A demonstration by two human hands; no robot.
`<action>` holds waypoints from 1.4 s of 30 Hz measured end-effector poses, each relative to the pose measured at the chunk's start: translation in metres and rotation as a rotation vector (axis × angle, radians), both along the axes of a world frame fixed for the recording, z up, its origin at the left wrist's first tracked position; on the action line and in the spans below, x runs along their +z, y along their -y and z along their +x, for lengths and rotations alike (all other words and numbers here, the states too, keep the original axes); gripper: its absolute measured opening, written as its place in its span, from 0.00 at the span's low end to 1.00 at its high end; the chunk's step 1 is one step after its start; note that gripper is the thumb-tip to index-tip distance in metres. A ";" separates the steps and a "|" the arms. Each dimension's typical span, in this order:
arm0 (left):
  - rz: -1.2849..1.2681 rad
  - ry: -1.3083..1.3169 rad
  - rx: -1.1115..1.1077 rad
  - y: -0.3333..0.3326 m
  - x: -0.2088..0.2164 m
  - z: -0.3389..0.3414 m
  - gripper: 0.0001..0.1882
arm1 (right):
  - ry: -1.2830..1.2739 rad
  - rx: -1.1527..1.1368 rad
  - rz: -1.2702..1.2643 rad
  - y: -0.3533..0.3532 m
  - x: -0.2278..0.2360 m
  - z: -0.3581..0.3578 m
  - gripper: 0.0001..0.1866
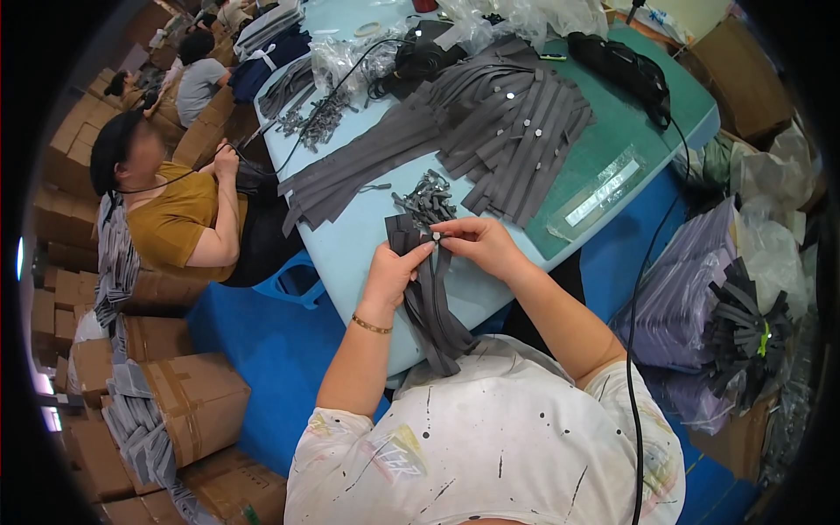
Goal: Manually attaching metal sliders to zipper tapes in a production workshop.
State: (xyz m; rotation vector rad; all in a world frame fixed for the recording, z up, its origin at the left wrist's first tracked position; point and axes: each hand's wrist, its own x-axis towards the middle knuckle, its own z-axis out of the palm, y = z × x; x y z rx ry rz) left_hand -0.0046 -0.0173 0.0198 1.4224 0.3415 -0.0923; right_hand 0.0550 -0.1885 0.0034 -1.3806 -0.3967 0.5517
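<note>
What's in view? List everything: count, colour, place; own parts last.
table: one, pale blue, centre
gray strips: many, gray, across table
small pieces: many, gray, heaped on table
white pieces: several, white, on strips
mat: one, green, table's right
ruler-like strip: one, clear, on mat
pouch-like item: one, black, mat's far end
plastic bags: several, clear, far edge and right
boxes: many, brown, left and right
wrapped stack: one, purple, right
strip bundle: one, dark gray, by wrapped stack
stool: one, blue, left
people: several, mixed tops, left
cables: several, black, either side
left grip: one, bare, on gray strips
right grip: one, bare, at a white piece
</note>
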 end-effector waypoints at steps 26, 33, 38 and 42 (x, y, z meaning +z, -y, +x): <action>0.040 -0.027 -0.137 -0.003 -0.009 -0.005 0.10 | 0.346 -0.116 -0.039 -0.006 -0.007 -0.010 0.13; 0.067 0.007 -0.135 0.005 -0.003 -0.008 0.11 | 0.405 -0.115 -0.076 -0.004 -0.012 -0.009 0.11; 0.140 0.076 -0.150 0.006 -0.016 -0.005 0.10 | 0.211 -0.167 0.031 -0.010 -0.020 -0.011 0.07; 0.127 0.094 -0.153 0.004 -0.020 -0.006 0.10 | 0.221 -0.172 -0.057 -0.009 -0.013 -0.011 0.06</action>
